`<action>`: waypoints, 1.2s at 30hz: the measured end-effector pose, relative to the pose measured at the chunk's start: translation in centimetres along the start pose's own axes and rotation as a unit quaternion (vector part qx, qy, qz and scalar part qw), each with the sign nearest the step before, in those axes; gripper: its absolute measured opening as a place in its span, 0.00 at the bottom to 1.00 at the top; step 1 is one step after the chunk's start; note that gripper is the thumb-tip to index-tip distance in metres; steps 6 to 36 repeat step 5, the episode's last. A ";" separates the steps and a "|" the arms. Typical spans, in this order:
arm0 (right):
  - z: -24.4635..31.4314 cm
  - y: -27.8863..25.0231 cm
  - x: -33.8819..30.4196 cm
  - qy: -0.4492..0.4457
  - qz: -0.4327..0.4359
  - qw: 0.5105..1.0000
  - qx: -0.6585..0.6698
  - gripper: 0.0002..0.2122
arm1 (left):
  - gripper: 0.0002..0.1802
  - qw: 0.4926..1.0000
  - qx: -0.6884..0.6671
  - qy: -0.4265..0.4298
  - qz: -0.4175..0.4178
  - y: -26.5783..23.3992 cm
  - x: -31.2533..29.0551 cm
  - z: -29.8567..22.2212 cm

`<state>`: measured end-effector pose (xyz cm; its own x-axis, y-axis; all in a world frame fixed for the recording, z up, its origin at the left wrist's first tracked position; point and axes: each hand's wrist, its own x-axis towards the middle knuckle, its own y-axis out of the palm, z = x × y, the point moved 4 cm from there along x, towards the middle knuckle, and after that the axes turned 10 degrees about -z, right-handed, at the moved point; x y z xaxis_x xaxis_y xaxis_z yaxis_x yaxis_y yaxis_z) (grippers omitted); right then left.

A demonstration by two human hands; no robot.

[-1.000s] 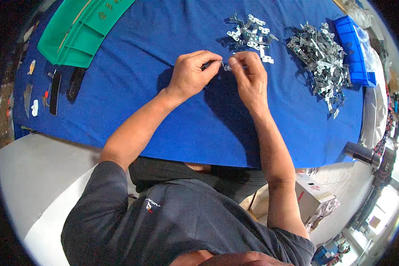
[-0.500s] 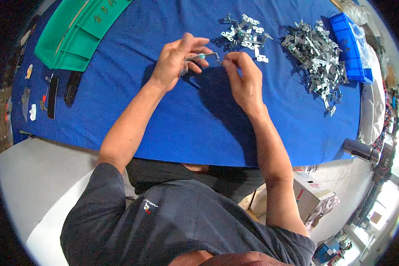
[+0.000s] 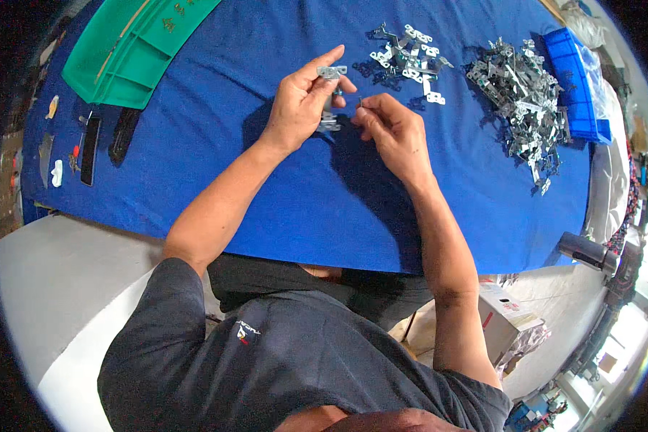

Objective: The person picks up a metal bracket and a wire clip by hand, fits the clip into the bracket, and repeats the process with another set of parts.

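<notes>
My left hand [image 3: 295,104] is closed round a silver metal bracket [image 3: 331,72]. One flat end with holes shows above the thumb, the other end below the fingers. Just to the right, my right hand [image 3: 394,131] pinches a small dark, thin piece [image 3: 360,103] between thumb and fingertips; its kind is too small to make out. The two hands are close together but apart, held over the blue cloth. Beyond them lies a loose group of similar metal brackets [image 3: 413,74].
A large heap of metal brackets [image 3: 518,101] lies at the right beside a blue plastic bin [image 3: 574,86]. At the far left stands a green tray [image 3: 133,85] with small brass-coloured pieces. Near it are a dark phone [image 3: 90,151] and a black object [image 3: 124,137]. Blue cloth [image 3: 295,201] covers the table.
The bracket in my left hand has turned, so its flat end now faces up. My right hand has shifted slightly down and now shows a small dark piece at its fingertips.
</notes>
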<state>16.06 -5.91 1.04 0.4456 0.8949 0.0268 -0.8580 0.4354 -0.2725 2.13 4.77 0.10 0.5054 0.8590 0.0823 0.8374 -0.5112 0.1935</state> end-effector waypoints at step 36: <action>0.4 -0.9 0.4 0.033 -0.042 0.998 0.038 0.08 | 0.30 0.989 0.147 -0.015 -0.012 -0.4 -0.2 0.3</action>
